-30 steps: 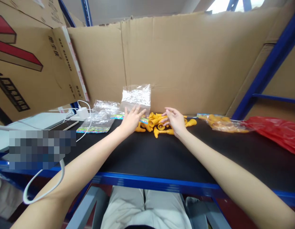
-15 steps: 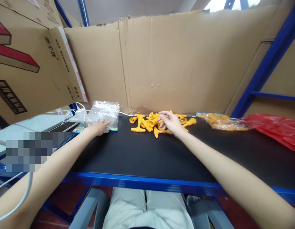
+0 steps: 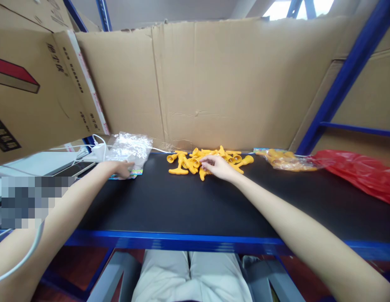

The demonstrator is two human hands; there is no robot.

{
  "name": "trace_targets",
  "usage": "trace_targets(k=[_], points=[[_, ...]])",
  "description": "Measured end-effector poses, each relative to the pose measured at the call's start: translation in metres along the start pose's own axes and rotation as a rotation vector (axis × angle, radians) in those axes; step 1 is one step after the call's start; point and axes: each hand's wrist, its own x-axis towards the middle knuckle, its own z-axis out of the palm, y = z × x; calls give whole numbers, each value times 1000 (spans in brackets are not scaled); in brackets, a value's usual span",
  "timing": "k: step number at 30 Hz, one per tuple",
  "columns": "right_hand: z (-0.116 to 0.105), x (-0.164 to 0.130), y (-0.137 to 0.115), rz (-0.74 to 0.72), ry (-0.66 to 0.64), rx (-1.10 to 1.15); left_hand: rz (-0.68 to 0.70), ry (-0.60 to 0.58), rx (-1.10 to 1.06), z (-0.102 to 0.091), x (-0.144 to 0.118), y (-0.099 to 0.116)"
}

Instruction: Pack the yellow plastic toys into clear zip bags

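On the black table top lies a heap of yellow plastic pieces, some with T-shaped handles, others with cup-like ends. My right hand reaches over the heap from the right, its fingers loosely bent and the thumb slightly apart from them. No piece shows clearly in its grasp, and the hand covers part of the heap. To the left, my left hand is at the lower edge of some clear plastic bags with a coloured strip. Its fingers are bent on the bag film; the fingertips are partly blurred.
A filled clear bag of yellow pieces lies at the right, beside a red plastic bag. Cardboard walls the back. White cables and a charger sit at the left. A blue frame edges the table.
My left hand has drawn left and curled its fingers, with the bag's lower edge shifting along. My right hand has lowered onto the heap, thumb and fingers closer together. The view has swung slightly.
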Motion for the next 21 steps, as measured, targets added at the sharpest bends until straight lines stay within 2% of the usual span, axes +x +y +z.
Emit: trace_targets(k=[1,3,6,9,11,13,15,18,21], points=[[0,0,1,2,2,6,12,-97,16,-6,0,1],[0,0,2,6,2,8,80,-192,-42,-18,-4,5],[1,-2,0,-11,-5,-28,87,-105,-134,-25,-11,12],[-3,0,-6,-47,41,-57,16,14,-108,-17,-14,18],[-14,4,-11,-61,136,-44,-9,59,-79,-9,-12,21],[-33,11,-13,-76,291,-20,-17,49,-61,-3,-8,24],[-62,18,-9,-99,507,-20,-25,5,-46,-2,-4,27],[-114,18,13,-47,850,-160,-22,-13,-45,-3,-1,32],[-155,0,47,18,950,-325,6,14,-64,-4,2,34]])
